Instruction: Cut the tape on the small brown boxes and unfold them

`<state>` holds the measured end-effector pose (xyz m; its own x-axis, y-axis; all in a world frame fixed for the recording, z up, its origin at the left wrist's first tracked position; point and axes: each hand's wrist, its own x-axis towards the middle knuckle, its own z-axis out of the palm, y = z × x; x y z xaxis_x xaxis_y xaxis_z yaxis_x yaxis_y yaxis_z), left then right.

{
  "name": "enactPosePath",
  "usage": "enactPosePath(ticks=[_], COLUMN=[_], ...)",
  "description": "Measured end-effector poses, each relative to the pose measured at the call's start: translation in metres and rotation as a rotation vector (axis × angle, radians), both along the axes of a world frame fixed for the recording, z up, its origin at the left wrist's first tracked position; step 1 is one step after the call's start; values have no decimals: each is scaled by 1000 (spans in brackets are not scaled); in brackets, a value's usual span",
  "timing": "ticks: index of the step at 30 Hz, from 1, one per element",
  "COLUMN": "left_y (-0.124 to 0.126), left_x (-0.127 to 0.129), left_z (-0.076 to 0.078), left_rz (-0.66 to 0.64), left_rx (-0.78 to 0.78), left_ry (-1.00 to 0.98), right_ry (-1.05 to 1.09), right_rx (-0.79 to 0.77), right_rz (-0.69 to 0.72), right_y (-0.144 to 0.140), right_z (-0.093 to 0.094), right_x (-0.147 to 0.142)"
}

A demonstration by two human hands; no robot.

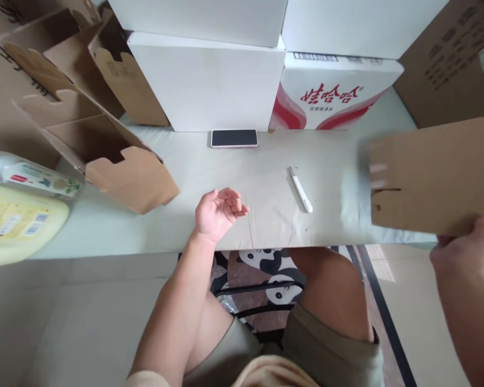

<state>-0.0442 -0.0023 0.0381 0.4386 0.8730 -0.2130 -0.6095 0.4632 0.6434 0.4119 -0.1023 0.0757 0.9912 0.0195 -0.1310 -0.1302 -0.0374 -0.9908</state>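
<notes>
At the right side, my right hand (pixel 468 242) grips the lower edge of a flat brown cardboard piece (pixel 435 177) with slots and a tab at its left end. The cardboard is slightly blurred, tilted over the table's right part. My left hand (pixel 220 212) hovers near the table's front edge, palm up, with loosely curled fingers, thumb apart and nothing in it. Between the hands a white utility knife (pixel 300 189) lies on the table. A phone (pixel 234 138) with a dark screen lies farther back.
Folded brown cartons (pixel 133 180) stand open at the left. Near them are a clear bottle (pixel 32 174) and a yellow jug (pixel 20 223). White boxes (pixel 210 86) and a red-and-white water carton (pixel 326 97) line the back of the covered table (pixel 116 236). A large brown box (pixel 439 70) stands back right.
</notes>
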Motion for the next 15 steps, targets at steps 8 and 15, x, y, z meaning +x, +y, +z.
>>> enactPosePath(ticks=[8, 15], left_y=[16, 14], left_x=[10, 9], left_z=[-5, -1], left_rz=[50, 57], left_rx=[-33, -23], left_ry=[82, 81], right_ry=[243, 216], right_rx=[-461, -420], right_rz=[462, 816], right_y=[173, 97], right_z=[28, 1], right_x=[11, -49])
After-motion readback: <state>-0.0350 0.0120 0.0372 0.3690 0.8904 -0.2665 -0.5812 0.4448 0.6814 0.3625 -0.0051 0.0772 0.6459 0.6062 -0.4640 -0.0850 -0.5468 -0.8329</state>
